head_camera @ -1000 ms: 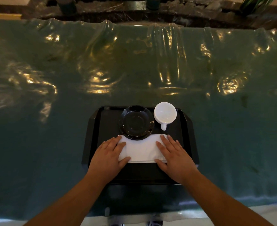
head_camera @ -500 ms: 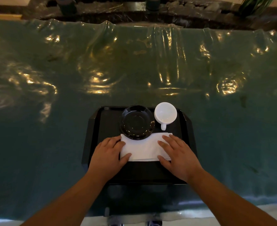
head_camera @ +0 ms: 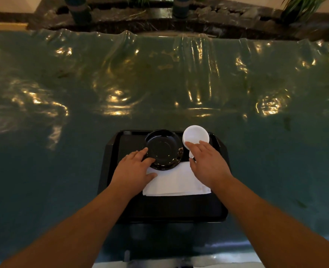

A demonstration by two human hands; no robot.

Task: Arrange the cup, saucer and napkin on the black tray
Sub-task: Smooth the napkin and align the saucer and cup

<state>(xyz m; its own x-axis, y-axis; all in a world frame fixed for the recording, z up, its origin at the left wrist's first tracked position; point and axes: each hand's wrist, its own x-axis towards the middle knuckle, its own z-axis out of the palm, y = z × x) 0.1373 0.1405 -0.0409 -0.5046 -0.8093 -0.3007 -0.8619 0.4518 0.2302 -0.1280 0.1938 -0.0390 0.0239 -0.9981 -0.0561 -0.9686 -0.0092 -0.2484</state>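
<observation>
The cup [head_camera: 195, 136] is white and stands upright at the far right corner of the black tray [head_camera: 109, 171], its open mouth up and its handle [head_camera: 191, 154] pointing toward the person. Just to its left, near or touching, lies the black saucer [head_camera: 164, 148], empty and glossy, at the far middle of the tray. The white napkin [head_camera: 176, 182] lies folded flat in the middle of the tray, its far edge tucked under or against the near rim of the saucer. The right hand [head_camera: 208, 163] is spread, palm down, with its fingertips [head_camera: 188, 145] on the near rim of the cup and the palm over the handle and the napkin's right corner; the fingers are loosely open and whether they have closed on the cup cannot be told. The left hand [head_camera: 134, 169] is likewise open and flat, its fingers laid on the left rim of the saucer, its thumb resting on the napkin's left end; it does not grip anything. Both bare forearms reach in from the near edge. The tray sits at the near side of a table [head_camera: 159, 84] covered in wrinkled, shiny teal plastic with warm glints of light. Beyond the far edge are dark stones and a green plant [head_camera: 301, 6].
</observation>
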